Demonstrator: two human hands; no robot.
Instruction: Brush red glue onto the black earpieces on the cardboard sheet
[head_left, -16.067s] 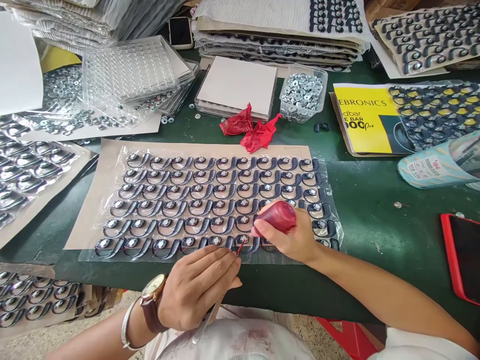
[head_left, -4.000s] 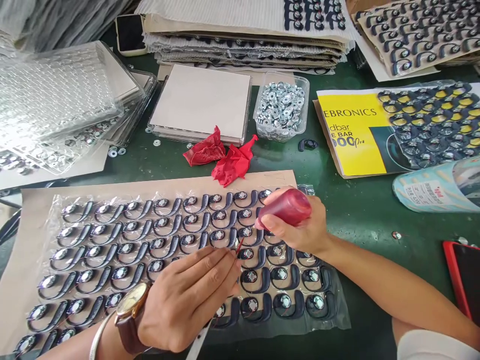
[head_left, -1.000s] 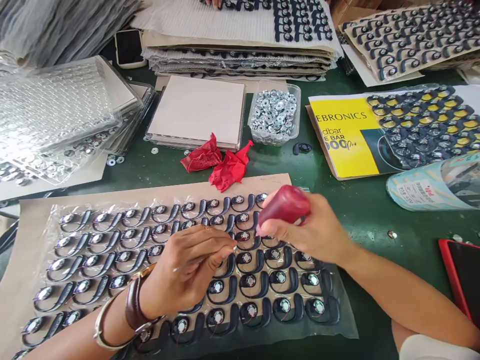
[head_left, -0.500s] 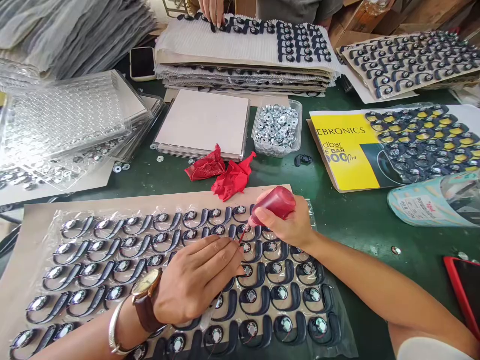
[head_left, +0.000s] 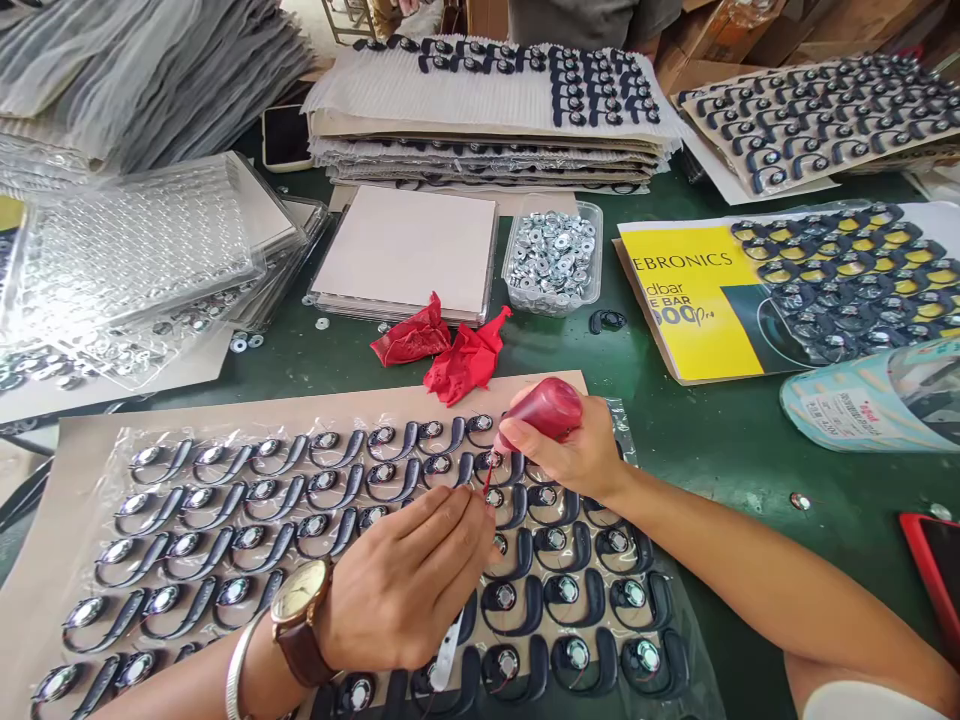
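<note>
My right hand (head_left: 581,450) is wrapped round a red squeeze bottle (head_left: 551,408), tilted with its nozzle down to the left. The nozzle is over a small round speaker driver in a black ear-hook shell (head_left: 555,540). My left hand (head_left: 420,570), with a watch on the wrist, is closed just below the nozzle. It holds what look like tweezers (head_left: 446,655); a flat silvery end shows under the palm, the middle is hidden. A thin red tip lies between its fingertips and the nozzle. Rows of such shells lie on a plastic-covered cardboard sheet (head_left: 82,480).
Red crumpled scraps (head_left: 465,360) lie behind the sheet, beside a tub of metal discs (head_left: 555,255) and a white-topped stack (head_left: 409,250). Clear trays (head_left: 135,230) stand left. A yellow box panel (head_left: 675,300) with shells and a blue patterned container (head_left: 847,405) are on the right.
My left hand has shifted slightly down and right, showing more of the silvery end. The bottle has moved slightly left. A person's hand at the far stack has left view.
</note>
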